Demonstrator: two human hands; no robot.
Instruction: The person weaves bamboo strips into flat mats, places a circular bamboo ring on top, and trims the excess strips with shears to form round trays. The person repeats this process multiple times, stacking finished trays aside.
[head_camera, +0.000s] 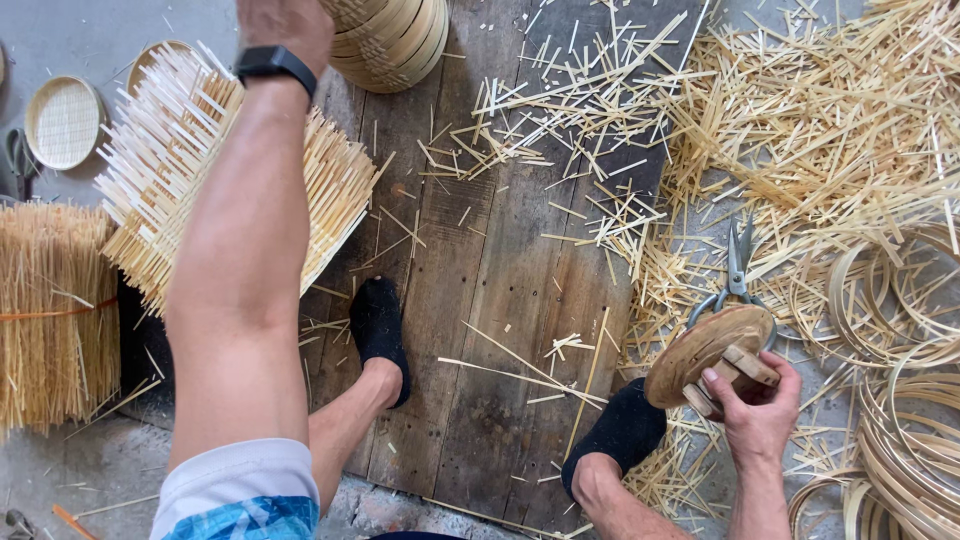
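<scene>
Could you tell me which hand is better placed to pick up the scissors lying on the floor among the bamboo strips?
Probably the right. The right hand is low, just below the scissors, though it grips a round wooden disc that partly covers their handles. The left hand is stretched far away at the stacked bamboo baskets.

Pale split bamboo is lying matt and dry over rough, weathered wood.

The floor planks (480, 300) are showing grey-brown, coarse grain; the bamboo offcuts (800, 130) are looking straw-coloured and splintery. The round wooden disc (705, 350) in the right hand (760, 405) is appearing smooth-sanded with blocky raw battens. The scissors (738, 270) are gleaming as dull grey metal. The wristband (275, 62) near the left hand (285, 20) is looking like matt black plastic. The bamboo hoops (900, 440) are shining faintly, and the socks (380, 330) are reading as black knit cloth.
</scene>
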